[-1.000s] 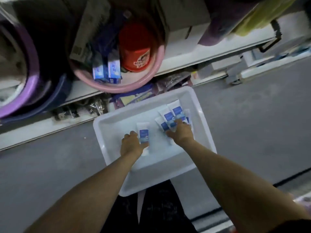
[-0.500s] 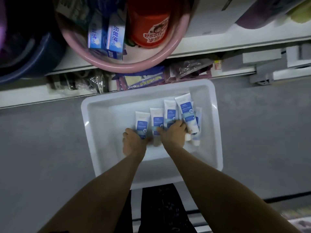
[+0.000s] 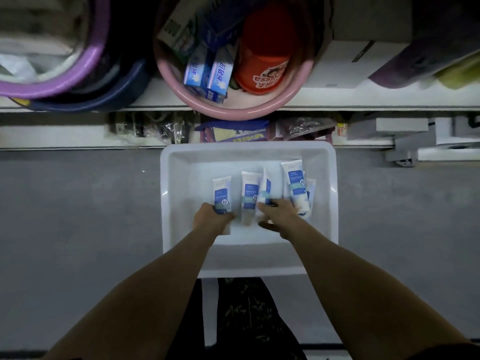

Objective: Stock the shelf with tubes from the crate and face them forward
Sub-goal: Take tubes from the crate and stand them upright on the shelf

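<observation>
Downward, left hand, right hand grip tubes.

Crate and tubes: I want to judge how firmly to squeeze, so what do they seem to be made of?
Crate: looks like moulded white plastic, smooth and slightly glossy; small highlights sit on its rounded rim. Tubes: probably soft plastic, white with blue printed labels; flat crimped ends suggest squeezable walls, but dim light leaves the finish uncertain.
</observation>
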